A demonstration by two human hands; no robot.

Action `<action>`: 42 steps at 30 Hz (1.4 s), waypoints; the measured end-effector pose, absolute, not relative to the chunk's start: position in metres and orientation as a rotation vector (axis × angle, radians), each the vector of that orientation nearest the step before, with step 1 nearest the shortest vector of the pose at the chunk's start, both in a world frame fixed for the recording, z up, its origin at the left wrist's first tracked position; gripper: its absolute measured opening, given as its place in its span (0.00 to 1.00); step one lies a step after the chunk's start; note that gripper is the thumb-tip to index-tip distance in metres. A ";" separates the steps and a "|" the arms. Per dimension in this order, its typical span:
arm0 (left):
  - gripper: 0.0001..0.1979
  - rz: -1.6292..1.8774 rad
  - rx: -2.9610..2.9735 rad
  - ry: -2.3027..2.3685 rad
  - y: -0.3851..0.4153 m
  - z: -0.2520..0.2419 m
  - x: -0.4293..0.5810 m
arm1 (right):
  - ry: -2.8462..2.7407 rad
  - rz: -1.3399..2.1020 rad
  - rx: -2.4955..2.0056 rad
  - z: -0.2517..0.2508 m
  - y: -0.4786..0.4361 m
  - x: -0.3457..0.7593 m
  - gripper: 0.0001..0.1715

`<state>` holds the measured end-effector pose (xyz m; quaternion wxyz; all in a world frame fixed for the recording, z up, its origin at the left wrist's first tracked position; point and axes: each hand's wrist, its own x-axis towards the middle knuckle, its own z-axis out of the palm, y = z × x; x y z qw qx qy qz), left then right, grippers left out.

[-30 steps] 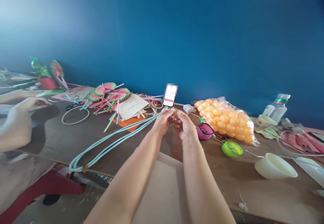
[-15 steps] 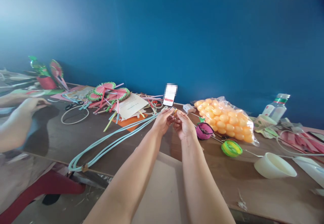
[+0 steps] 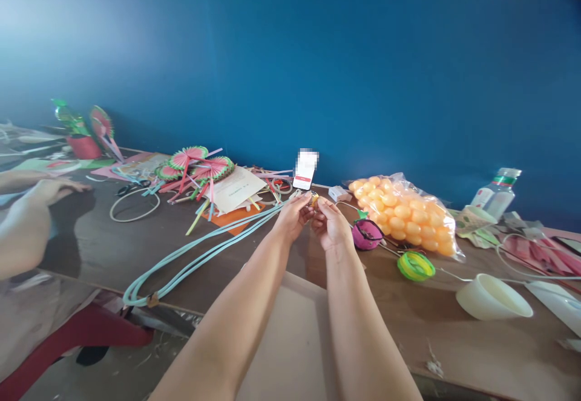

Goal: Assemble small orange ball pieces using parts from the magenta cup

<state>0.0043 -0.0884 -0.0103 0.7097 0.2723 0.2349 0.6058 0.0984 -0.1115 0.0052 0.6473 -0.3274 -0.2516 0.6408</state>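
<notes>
My left hand point(image 3: 291, 218) and my right hand point(image 3: 333, 222) meet over the middle of the table, fingers closed in a pinch. Between their fingertips is a small yellowish piece with a dark part point(image 3: 315, 199), too small to name. Several pale blue cords point(image 3: 200, 250) run from the table's front edge up to behind my left hand; whether they touch it I cannot tell. Just beyond the hands leans a phone point(image 3: 303, 174) with a lit screen. A small magenta cup-like piece point(image 3: 367, 234) lies to the right of my right hand.
Rightward lie a plastic bag of orange balls point(image 3: 403, 213), a green-yellow coil point(image 3: 415, 267), a white bowl point(image 3: 492, 297) and a clear bottle point(image 3: 498, 195). Pink-green paper fans point(image 3: 211, 168) and papers point(image 3: 236, 188) are leftward. Another person's hand point(image 3: 57, 192) rests at far left.
The other person's hand at far left has lowered and flattened onto the table. My own hands stay in nearly the same place, with the small piece between the fingertips.
</notes>
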 end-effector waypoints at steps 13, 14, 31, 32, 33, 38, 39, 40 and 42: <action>0.11 1.350 0.610 0.553 -0.089 -0.009 0.005 | -0.591 1.439 -0.755 0.001 -0.108 0.100 0.18; 0.11 1.349 0.612 0.554 -0.089 -0.009 0.005 | -0.593 1.435 -0.757 0.001 -0.108 0.100 0.18; 0.14 1.346 0.672 0.589 -0.087 -0.013 0.005 | -0.563 1.436 -0.761 0.001 -0.107 0.100 0.18; 0.14 1.346 0.673 0.588 -0.087 -0.013 0.005 | -0.566 1.435 -0.765 0.001 -0.107 0.100 0.18; 0.15 1.347 0.672 0.587 -0.087 -0.013 0.004 | -0.567 1.435 -0.768 0.001 -0.107 0.100 0.18; 0.14 1.351 0.661 0.606 -0.088 -0.011 0.004 | -0.567 1.442 -0.762 0.001 -0.108 0.100 0.19; 0.14 1.351 0.659 0.614 -0.088 -0.011 0.005 | -0.567 1.441 -0.761 0.001 -0.108 0.100 0.18; 0.14 1.351 0.657 0.621 -0.089 -0.010 0.005 | -0.567 1.441 -0.761 0.001 -0.107 0.100 0.18; 0.14 1.351 0.657 0.630 -0.089 -0.009 0.005 | -0.565 1.443 -0.767 0.001 -0.107 0.100 0.17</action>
